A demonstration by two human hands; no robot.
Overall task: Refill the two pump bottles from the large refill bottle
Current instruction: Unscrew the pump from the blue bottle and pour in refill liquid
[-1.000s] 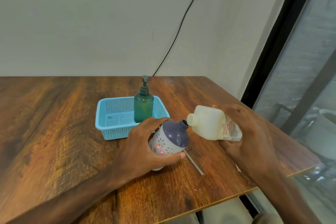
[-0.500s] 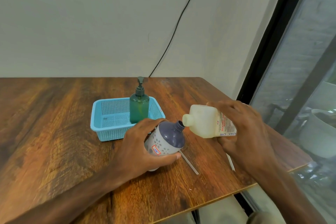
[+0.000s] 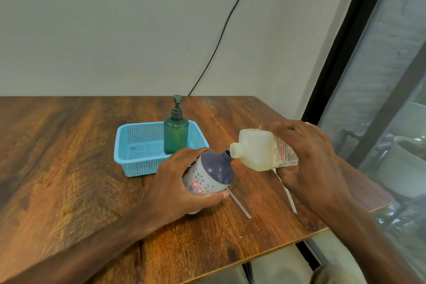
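Holding: your left hand [image 3: 175, 182] grips the tilted purple bottle [image 3: 211, 174], your right hand [image 3: 306, 159] the smooth, likely slippery refill bottle [image 3: 258, 150] mid-body.

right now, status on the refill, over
Left grip holds purple-topped bottle, tilted, pump off. Right grip holds refill bottle on its side, spout at that neck. Green pump bottle upright in basket; nothing in the way.

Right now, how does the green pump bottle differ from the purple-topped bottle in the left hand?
The green pump bottle stands upright in the blue basket; the purple-topped bottle is tilted, gripped by the left hand. The green one has its pump fitted; the purple-topped one's neck is open, at the spout of the refill bottle. The green one is translucent, the other opaque and flower-patterned.
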